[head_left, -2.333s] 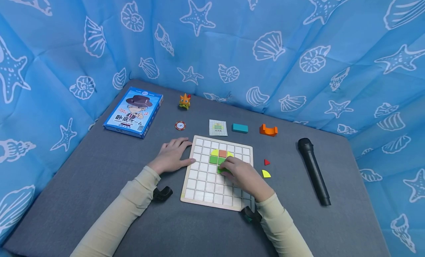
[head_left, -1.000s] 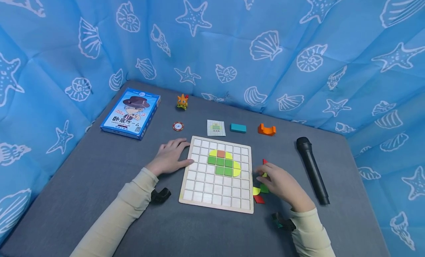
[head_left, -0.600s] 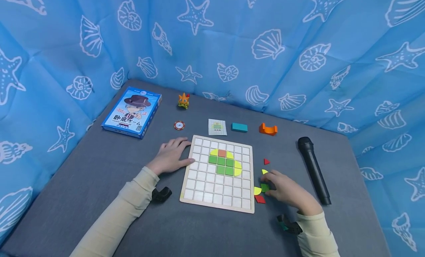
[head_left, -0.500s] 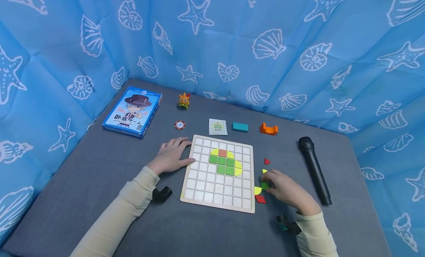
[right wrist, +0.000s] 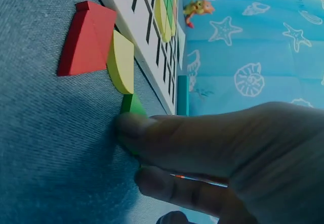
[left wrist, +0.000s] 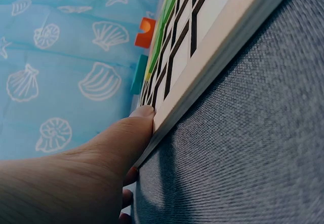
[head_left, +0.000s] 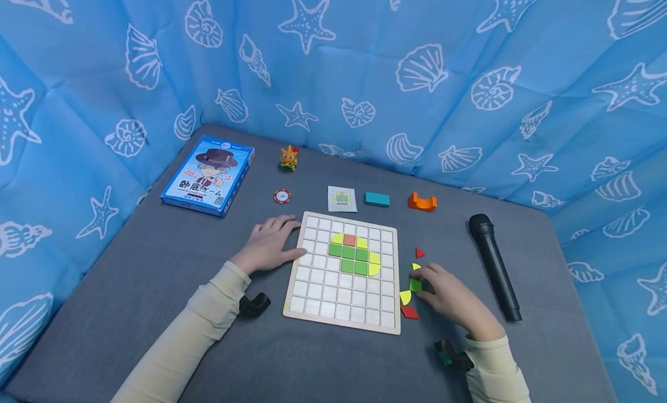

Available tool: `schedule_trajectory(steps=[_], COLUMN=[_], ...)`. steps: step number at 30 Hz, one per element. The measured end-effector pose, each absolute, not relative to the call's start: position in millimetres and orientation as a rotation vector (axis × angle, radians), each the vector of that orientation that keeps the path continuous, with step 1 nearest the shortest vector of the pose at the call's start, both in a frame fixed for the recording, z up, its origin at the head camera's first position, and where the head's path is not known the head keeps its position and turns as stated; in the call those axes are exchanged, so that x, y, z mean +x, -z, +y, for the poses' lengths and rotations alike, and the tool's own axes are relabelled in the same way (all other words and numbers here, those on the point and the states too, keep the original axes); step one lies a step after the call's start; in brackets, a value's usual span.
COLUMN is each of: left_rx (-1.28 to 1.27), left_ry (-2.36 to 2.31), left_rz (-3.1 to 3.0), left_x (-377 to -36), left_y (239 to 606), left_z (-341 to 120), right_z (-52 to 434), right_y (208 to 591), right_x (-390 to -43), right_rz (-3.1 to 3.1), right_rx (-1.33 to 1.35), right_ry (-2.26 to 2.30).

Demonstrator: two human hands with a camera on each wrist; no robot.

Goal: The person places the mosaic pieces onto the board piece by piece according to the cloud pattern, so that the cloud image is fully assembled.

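A white square-grid board [head_left: 323,293] in a light wood frame lies on the table. Green square tiles [head_left: 347,252], yellow quarter-rounds [head_left: 373,264] and one orange square [head_left: 350,240] form a block on it. At the board's left edge rests my left hand [head_left: 270,244], its thumb [left wrist: 143,111] touching the frame. Right of the board, my right hand [head_left: 447,293] pinches a loose green square tile [head_left: 415,285] between thumb and fingers, close to the table. Beside that tile lie a yellow quarter-round [head_left: 405,297], a red piece [head_left: 410,312], another yellow piece [head_left: 416,266] and a red triangle [head_left: 419,253].
Behind the board are a small pattern card [head_left: 341,199], a teal block [head_left: 377,199] and an orange arch block [head_left: 422,202]. A microphone [head_left: 495,267] lies at the right. Farther left are a poker chip [head_left: 282,196], a toy figure [head_left: 289,158] and a blue box [head_left: 208,176].
My right hand has left the board's tiles and moved right to the loose pieces, where it takes hold of a green tile. The yellow quarter-round beside it has turned slightly. My left hand stays put.
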State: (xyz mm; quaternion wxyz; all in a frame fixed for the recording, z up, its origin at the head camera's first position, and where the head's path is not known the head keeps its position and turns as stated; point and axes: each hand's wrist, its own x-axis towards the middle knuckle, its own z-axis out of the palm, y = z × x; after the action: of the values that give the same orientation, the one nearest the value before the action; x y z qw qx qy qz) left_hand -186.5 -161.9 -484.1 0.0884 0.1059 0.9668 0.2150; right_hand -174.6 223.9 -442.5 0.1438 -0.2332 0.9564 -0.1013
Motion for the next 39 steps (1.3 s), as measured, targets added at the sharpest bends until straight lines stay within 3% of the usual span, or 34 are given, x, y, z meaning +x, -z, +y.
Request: schedule_trajectory(steps=[22,39], left_rx=[0.313,0.316], left_ry=[-0.641,-0.655], left_rz=[2.873,2.867], left_x=[-186,-186], left_y=[482,482], left_z=[-162,-163], right_z=[208,144], right_y=[437,441], right_x=[-175,-180], right_rz=[2.836,2.807], right_rx=[-0.72,-1.113], right_ry=[0.351,0.415])
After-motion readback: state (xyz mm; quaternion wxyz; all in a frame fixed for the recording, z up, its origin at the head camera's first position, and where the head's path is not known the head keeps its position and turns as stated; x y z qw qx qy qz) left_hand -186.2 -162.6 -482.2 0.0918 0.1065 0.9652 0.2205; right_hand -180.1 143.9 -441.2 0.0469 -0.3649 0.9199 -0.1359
